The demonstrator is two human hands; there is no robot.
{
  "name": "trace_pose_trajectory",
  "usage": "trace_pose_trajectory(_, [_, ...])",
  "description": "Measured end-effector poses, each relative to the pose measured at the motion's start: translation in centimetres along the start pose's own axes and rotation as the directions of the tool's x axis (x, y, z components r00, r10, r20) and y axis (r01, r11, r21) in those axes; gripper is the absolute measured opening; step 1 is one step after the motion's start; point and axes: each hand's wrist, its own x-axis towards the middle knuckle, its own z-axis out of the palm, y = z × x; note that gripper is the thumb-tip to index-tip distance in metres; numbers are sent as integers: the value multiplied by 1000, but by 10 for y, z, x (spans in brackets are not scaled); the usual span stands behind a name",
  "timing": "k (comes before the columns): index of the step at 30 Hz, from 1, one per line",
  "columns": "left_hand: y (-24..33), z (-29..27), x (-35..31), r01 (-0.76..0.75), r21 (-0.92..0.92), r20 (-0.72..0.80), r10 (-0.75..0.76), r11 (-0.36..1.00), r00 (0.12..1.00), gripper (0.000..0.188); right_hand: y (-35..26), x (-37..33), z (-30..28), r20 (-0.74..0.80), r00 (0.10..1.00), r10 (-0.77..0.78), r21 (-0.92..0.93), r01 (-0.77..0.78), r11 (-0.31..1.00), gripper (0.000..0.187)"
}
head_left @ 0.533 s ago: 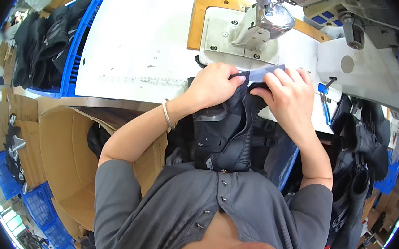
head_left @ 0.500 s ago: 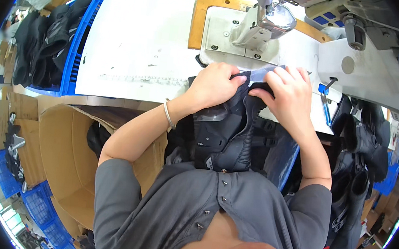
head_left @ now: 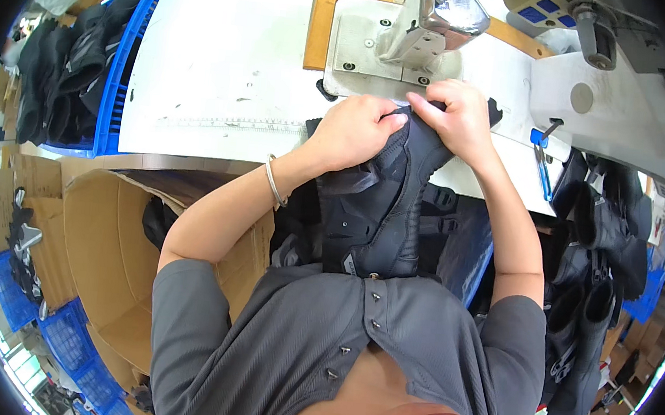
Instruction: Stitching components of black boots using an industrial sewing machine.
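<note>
The left hand (head_left: pixel 359 133) and right hand (head_left: pixel 457 123) both grip the boot's (head_left: pixel 383 216) top edge, seemingly to keep it taut. The boot crosses the surface's (head_left: pixel 209 78) front edge, lower end near the shirt (head_left: pixel 299 323).

Black boot (head_left: pixel 377 218) (partly) behind left grip (head_left: pixel 355 133)

Reaches over the front edge of the white tabletop (head_left: pixel 209 78) with both bare forearms (head_left: pixel 225 210), with elbows bent and spread outward. Curls the left hand (head_left: pixel 357 134) with its back upward and thumb toward the right. Bends the right hand's (head_left: pixel 460 120) fingers just beside, with thumb stretched leftward.
</note>
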Motion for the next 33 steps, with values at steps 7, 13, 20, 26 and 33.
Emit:
trace_pose_trajectory(7, [-1,1,-2,-29,-21,-48,28,999,998,30,-2,-2,-3,26,997,79,10,-79,997,35])
trace_pose_trajectory(13, [19,-12,9,-158,-146,-14,158,977,987,20,-20,-3,-33,-57,991,120,-31,-122,992,34])
trace_pose_trajectory(20, [67,-52,25,-398,-94,-144,383,912,912,24,-38,29,-84,-334,942,-17,-255,-73,964,31])
trace_pose_trajectory(26, [49,-88,66,-490,-57,-156,477,870,865,20,9,72,-80,-180,899,-400,-672,185,717,17])
trace_pose_trajectory(33, [71,-105,71,-166,-311,61,194,936,979,17,59,96,-57,-30,998,62,-126,-65,990,37])
